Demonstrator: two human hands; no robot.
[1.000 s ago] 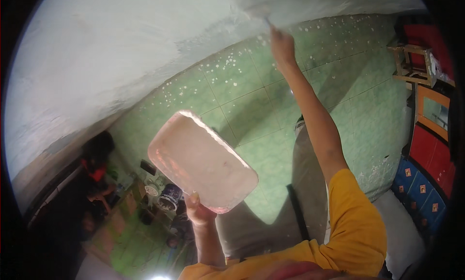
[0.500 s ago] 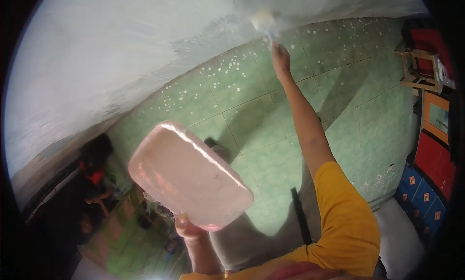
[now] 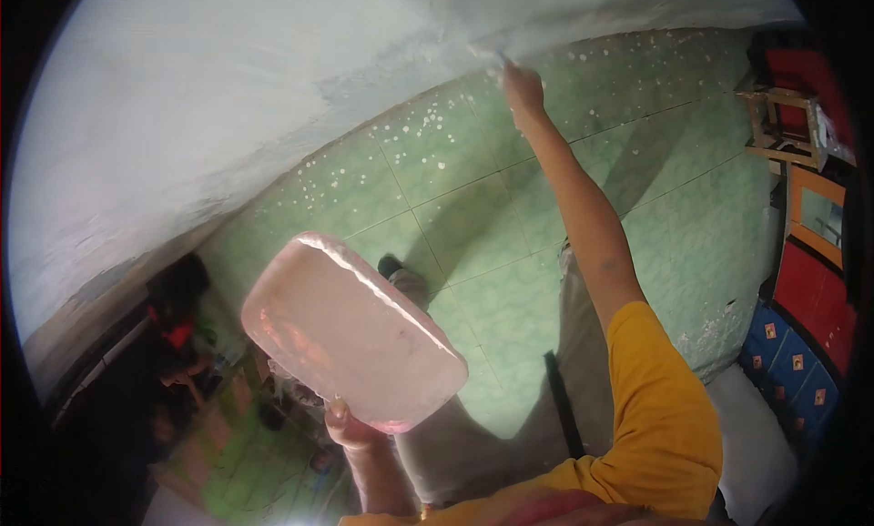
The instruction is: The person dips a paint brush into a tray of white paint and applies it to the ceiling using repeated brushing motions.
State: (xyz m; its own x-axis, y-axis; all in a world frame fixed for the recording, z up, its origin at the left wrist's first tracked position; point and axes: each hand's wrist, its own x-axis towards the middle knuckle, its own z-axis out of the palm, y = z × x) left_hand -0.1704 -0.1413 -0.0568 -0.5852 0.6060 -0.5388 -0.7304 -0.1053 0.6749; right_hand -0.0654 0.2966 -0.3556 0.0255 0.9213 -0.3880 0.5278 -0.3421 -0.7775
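My left hand (image 3: 348, 428) grips the lower edge of a pale pink rectangular plastic tub (image 3: 360, 330) with rounded corners. The thumb lies at its rim, and the other fingers are hidden beneath. One long edge of the tub shines bright white. My right arm reaches far forward, with the right hand (image 3: 523, 89) closed on the handle of a paintbrush (image 3: 501, 58). The brush head meets the whitish wall (image 3: 218, 80) low down, near where it joins the floor; its bristles are blurred and hard to make out against the wall.
Green floor tiles (image 3: 492, 217) carry white splatters along the wall. At the right stand a small wooden stool (image 3: 785, 126), a red panel (image 3: 810, 294) and a blue patterned panel (image 3: 783, 367). Dark clutter and a red item (image 3: 177, 330) lie at the left. A dark strip (image 3: 563, 403) lies below.
My right hand and the brush have shifted slightly up and left, closer against the wall. The tub in my left hand stays nearly in place.
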